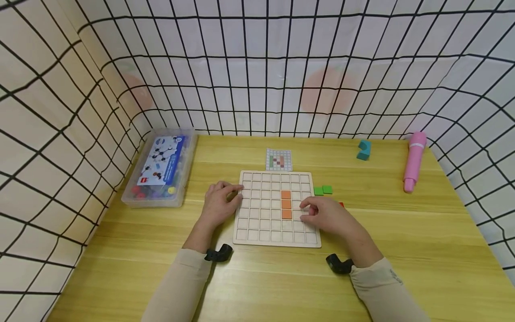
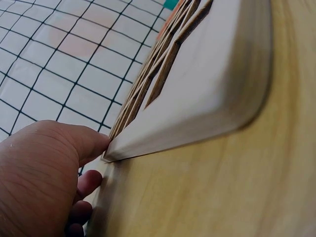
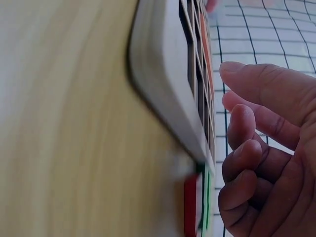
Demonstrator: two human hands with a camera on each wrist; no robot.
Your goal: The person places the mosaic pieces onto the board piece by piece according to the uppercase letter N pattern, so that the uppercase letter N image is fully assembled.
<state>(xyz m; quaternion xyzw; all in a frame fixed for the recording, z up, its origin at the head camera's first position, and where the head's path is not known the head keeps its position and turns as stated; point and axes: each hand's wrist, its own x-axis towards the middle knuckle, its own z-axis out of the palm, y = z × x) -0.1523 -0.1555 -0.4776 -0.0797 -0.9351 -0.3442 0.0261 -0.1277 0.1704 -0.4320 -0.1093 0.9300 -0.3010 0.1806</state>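
Observation:
A wooden grid board [image 1: 256, 245] lies on the table. Three orange square tiles [image 1: 286, 204] fill neighbouring cells of one column. My left hand [image 1: 219, 205] rests against the board's left edge; in the left wrist view the thumb [image 2: 91, 143] touches the rim, and the index finger is hidden there. Over the board's right side is my right hand [image 1: 327, 214], thumb and index finger apart with nothing visible between them. Its other fingers [image 3: 242, 158] curl loosely. Two green tiles [image 1: 323, 190] lie beside the board's right edge, and a red tile [image 3: 190, 205] is partly hidden behind the right hand in the head view.
A small printed pattern card [image 1: 279, 160] lies behind the board. At the left sits a clear plastic case [image 1: 183, 179] of coloured parts. Teal blocks [image 1: 364, 150] and a pink microphone-shaped object [image 1: 414, 163] are at the back right. Black-gridded netting [image 1: 257, 80] encloses the table.

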